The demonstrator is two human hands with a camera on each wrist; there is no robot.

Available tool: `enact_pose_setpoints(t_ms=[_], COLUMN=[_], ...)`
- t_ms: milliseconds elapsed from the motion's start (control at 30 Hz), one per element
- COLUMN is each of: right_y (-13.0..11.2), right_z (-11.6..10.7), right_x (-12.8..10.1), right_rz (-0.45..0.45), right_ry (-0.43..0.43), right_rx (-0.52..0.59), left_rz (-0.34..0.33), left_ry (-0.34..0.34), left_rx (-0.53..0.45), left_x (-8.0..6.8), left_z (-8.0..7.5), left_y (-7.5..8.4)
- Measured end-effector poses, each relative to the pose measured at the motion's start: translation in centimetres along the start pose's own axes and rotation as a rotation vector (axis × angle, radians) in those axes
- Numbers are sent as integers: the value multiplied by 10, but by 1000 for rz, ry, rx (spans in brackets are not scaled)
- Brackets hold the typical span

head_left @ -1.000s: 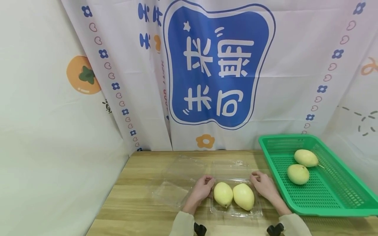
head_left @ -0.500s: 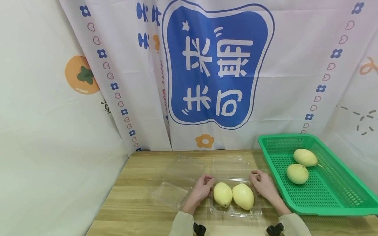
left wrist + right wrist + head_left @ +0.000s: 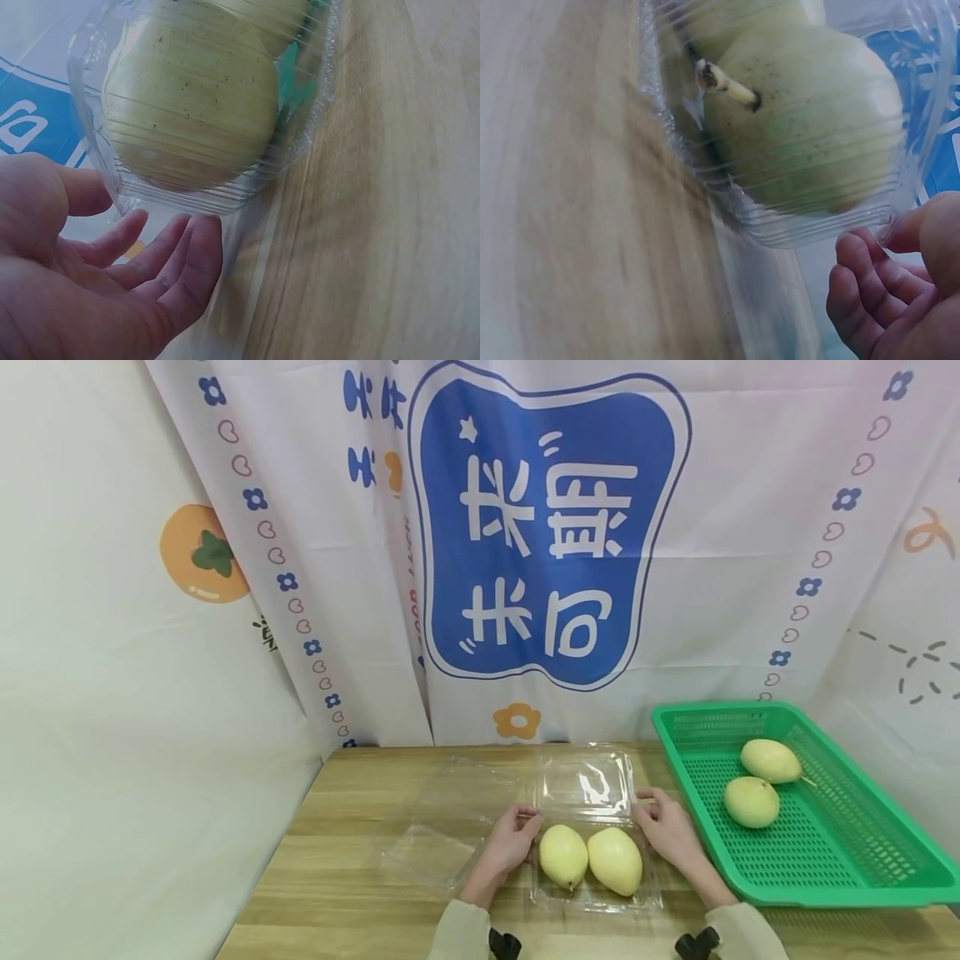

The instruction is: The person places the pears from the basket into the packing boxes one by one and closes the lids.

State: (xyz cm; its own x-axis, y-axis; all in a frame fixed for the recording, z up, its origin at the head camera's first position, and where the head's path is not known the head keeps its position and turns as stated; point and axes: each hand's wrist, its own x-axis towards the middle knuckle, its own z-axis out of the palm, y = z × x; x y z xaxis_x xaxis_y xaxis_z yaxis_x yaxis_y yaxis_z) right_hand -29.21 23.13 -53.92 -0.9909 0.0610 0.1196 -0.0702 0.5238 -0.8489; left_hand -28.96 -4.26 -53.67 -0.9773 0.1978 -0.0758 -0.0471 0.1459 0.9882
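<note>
Here both hands [image 3: 585,835] pinch the clear box lid [image 3: 585,781], pears [image 3: 591,858] lying lengthwise front-to-back

The right hand [image 3: 900,292] shows in the bottom corner, with its fingers [image 3: 859,281] curled a little. Just above the fingers is a clear plastic box [image 3: 810,217] with ridged sides. The fingertips are right by its lower edge, and the thumb is at its corner. Inside the box lies a pale green pear [image 3: 810,120] with a short stem [image 3: 724,82], and another one sits behind it. The box rests on a wooden table [image 3: 577,210], off to the side of the hand
</note>
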Motion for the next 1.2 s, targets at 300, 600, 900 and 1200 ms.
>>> enact_pose_setpoints(t_ms=[300,600,900,1200], right_y=[1,1,3,0], right_z=[1,-1,-4,-6], right_x=[0,-1,-1,-2], right_rz=[8,-22,-43,-22], right_ry=[12,8,-51,-78], right_rx=[70,88,110,204], left_rz=[19,42,80,56], left_ry=[15,26,76,83], left_rx=[-11,13,71,88], left_x=[1,0,2,3], left_z=[1,0,1,1], left_y=[0,0,0,0])
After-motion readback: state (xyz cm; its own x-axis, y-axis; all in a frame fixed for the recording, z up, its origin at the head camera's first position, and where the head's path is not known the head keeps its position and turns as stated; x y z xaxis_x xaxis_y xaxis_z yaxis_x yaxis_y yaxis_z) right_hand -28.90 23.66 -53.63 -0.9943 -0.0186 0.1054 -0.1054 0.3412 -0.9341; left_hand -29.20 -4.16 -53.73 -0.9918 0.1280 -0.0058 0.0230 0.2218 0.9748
